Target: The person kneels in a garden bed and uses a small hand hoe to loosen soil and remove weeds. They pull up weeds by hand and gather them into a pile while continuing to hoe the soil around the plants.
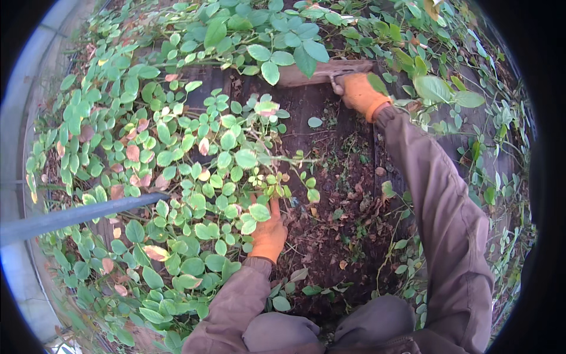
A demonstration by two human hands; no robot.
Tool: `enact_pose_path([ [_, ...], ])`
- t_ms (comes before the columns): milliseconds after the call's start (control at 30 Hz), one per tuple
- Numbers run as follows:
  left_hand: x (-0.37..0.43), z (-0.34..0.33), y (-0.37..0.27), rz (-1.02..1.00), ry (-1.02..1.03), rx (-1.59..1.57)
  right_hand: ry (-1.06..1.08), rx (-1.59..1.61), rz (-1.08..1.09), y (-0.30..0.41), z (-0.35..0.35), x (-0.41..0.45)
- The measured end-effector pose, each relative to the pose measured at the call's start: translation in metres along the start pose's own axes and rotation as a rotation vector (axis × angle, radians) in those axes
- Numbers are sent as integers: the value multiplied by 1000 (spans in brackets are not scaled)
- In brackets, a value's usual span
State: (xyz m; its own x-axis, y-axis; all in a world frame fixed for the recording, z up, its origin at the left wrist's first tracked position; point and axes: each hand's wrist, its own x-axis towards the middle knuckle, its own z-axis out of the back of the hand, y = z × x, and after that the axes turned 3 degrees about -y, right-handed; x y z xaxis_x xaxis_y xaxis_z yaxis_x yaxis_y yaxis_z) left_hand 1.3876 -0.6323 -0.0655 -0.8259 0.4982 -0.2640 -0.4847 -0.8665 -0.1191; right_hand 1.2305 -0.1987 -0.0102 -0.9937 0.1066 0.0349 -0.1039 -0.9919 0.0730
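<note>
My left hand, in an orange glove, reaches in at the edge of the leafy rose-like plants, its fingertips partly hidden by leaves; whether it grips a stem I cannot tell. Farther forward and to the right, my right hand, gloved in orange too, is closed around a thin metal piece, perhaps a tool's handle, against a weathered wooden board. Leaves cover part of that board. Between my hands lies dark ground strewn with dry brown leaves and small green weeds.
From the left a grey pole juts into the plants. Dense foliage grows on the right and along the top. A pale plastic-like sheet runs down the far left. My knees are at the bottom.
</note>
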Motion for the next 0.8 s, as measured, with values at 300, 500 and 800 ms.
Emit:
enact_pose_path([
  [300,3,15,-2,-18,46,57,96,65,-65,27,-39,10],
  [500,5,20,-3,-23,56,41,176,5,3,9,-27,-12],
  [800,5,14,-5,-51,-42,47,211,10,16,2,-18,18],
])
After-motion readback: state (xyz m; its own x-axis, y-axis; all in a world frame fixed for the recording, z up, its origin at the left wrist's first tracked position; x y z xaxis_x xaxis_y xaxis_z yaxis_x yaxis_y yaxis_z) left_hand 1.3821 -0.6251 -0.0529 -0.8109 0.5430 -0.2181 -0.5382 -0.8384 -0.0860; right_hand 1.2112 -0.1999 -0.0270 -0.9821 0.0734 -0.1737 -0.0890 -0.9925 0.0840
